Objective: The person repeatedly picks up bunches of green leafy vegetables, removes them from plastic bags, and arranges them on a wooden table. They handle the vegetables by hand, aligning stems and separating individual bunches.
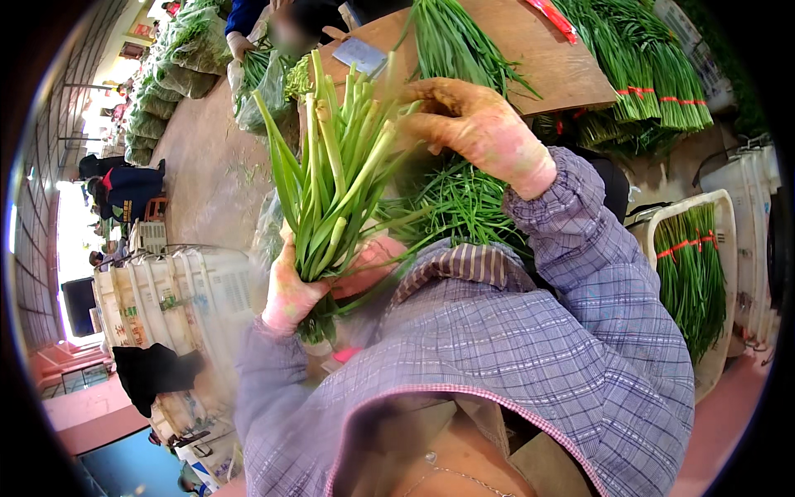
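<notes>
My left hand (292,289) is closed around the lower part of a bunch of long green stalks (335,168) with thick, pale upper ends. My right hand (481,127), stained yellow-brown, is raised beside the upper right of the bunch. Its fingers are bent and blurred near the stalk tips, so whether they pinch one cannot be made out. Below that hand, loose thin green leaves (466,202) lie in a heap against my checked apron (472,335).
Ahead, a wooden board (546,56) carries a cleaver (360,56) and chive-like greens (459,46). Red-tied bundles (683,93) lie at right, others in a white crate (723,298). A co-worker's gloved hand (239,46) is at a plastic bag (267,93). White crates (180,298) stand left.
</notes>
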Demonstrator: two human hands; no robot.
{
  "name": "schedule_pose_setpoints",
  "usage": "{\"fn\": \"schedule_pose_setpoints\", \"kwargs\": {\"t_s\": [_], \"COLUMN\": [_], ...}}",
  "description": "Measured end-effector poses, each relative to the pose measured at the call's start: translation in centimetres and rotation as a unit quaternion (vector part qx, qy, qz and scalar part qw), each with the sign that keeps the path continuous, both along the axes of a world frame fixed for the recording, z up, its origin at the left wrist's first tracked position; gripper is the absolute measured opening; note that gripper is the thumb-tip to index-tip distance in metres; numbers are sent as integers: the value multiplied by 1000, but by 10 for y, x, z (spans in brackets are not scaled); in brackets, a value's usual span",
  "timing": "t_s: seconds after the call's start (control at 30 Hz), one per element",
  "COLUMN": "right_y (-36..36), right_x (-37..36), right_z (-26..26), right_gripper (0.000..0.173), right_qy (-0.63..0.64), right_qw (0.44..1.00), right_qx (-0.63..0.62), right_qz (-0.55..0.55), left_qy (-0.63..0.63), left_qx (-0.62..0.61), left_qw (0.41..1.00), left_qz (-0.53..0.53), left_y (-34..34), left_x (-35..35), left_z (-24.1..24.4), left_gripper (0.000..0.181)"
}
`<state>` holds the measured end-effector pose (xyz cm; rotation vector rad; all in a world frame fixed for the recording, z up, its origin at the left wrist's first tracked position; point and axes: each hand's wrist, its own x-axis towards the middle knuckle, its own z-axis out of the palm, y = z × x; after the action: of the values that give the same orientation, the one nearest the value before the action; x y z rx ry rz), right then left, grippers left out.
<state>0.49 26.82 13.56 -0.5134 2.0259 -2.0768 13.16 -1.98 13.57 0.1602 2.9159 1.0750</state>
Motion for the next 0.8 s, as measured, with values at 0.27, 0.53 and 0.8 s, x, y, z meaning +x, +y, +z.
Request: {"fn": "schedule_pose_setpoints", "kwargs": {"t_s": [0.27,0.53,0.8], "right_y": [-4,2,-11], "right_x": [-4,-14,-11], "right_z": [-3,-1,-2], "right_gripper": [20,28,21], "right_qy": [-34,164,180], "right_qw": [998,983,981], "right_qx": [-50,-68,53], "right_qz": [-34,-53,-44], "left_qy": [-54,-41,-60], "left_qx": [37,-2,27], "left_qw": [998,999,998], "left_qz": [2,2,-7], "left_y": [-2,-9,-4], "left_x": [4,6,9], "left_z": [-9,-14,-12], "left_gripper": [72,72,69]}}
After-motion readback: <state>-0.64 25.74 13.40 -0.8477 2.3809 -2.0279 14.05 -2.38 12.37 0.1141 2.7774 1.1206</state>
